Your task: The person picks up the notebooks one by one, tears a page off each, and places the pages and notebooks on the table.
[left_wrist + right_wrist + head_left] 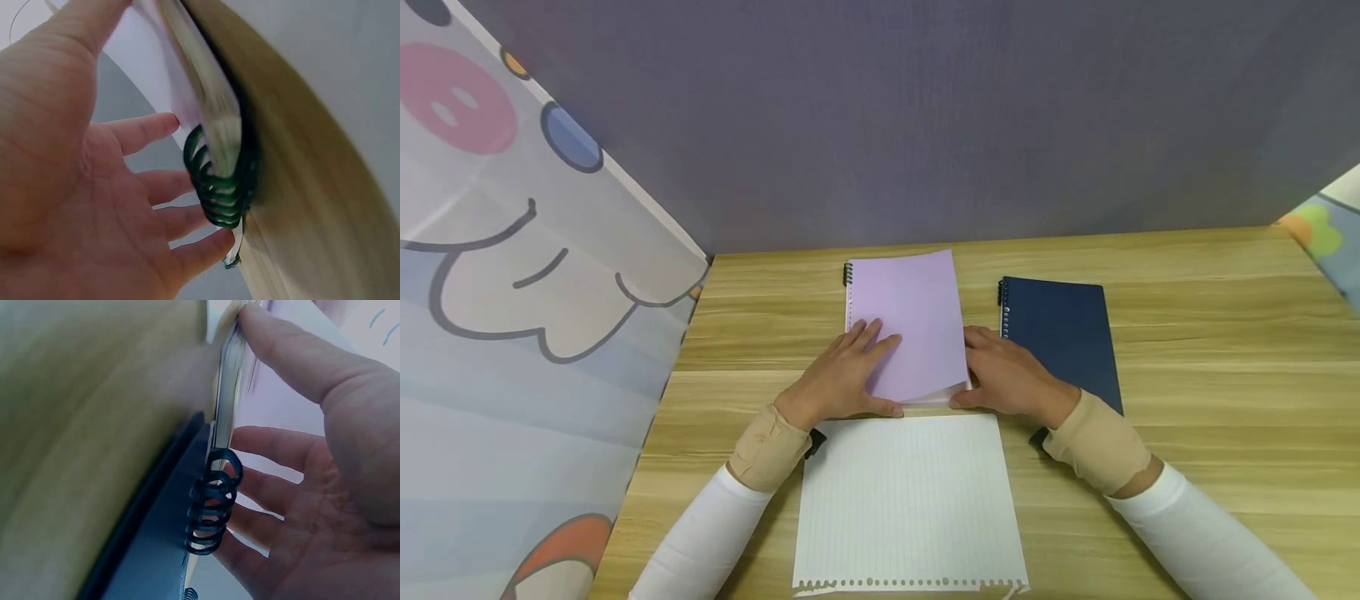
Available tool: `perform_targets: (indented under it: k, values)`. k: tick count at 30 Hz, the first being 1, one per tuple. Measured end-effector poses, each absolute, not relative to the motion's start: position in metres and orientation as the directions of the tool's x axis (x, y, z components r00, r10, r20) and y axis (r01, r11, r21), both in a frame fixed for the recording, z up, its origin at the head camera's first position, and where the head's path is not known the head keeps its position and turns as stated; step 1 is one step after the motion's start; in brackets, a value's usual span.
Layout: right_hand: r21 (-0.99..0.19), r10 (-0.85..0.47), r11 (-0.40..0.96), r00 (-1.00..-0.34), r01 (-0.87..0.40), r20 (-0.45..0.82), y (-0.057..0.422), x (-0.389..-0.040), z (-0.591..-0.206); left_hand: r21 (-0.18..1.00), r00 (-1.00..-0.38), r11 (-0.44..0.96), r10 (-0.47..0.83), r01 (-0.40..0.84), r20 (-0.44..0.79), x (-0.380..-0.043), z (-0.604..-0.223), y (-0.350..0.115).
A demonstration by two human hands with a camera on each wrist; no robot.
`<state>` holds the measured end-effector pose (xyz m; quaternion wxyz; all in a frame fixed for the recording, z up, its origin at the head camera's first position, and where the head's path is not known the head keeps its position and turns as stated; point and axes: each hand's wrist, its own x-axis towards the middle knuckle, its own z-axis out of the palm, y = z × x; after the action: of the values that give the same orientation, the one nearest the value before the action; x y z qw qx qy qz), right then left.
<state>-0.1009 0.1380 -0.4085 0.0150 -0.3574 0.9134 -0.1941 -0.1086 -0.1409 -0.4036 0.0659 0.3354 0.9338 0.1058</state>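
Note:
A lilac spiral notebook [906, 321] lies on the wooden table, its cover slightly raised at the near right corner over white pages. My left hand [846, 375] rests at its lower left with fingers spread over the cover and the thumb along the near edge. Beside the black coil rings [215, 187], those fingers show fairly straight in the left wrist view. At the notebook's right edge is my right hand [1011, 375], thumb at the near corner and extended fingers along the side. A navy spiral notebook [1060, 325] lies partly beneath the right hand and wrist.
A loose lined sheet [910, 500] with a torn, perforated near edge lies in front of the lilac notebook. Behind the table [1210, 333] rises a grey panel [925, 125]. A cartoon-printed wall [550, 400] stands at the left.

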Motion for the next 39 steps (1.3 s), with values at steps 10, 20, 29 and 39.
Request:
perform_targets:
  k: [10,20,29,39]
  values:
    - [-0.443,-0.701,0.660,-0.709,-0.607,-0.072,0.156,-0.101,-0.392,0.228,-0.757,0.746,0.651,0.626,-0.052,-0.114,-0.405,-0.143]
    - [-0.488,-0.617,0.717,-0.778,-0.498,-0.114,0.187,-0.106,-0.366,0.268,-0.754,0.743,0.652,0.613,-0.083,-0.122,-0.405,-0.150]
    - [-0.471,-0.499,0.783,-0.862,-0.407,-0.085,0.222,-0.109,-0.354,0.305,-0.737,0.711,0.674,0.634,-0.041,-0.118,-0.393,-0.156]
    - [-0.378,-0.264,0.910,-0.939,-0.168,-0.218,0.274,-0.094,-0.381,0.266,-0.565,0.527,0.821,0.807,0.087,-0.106,-0.369,-0.080]
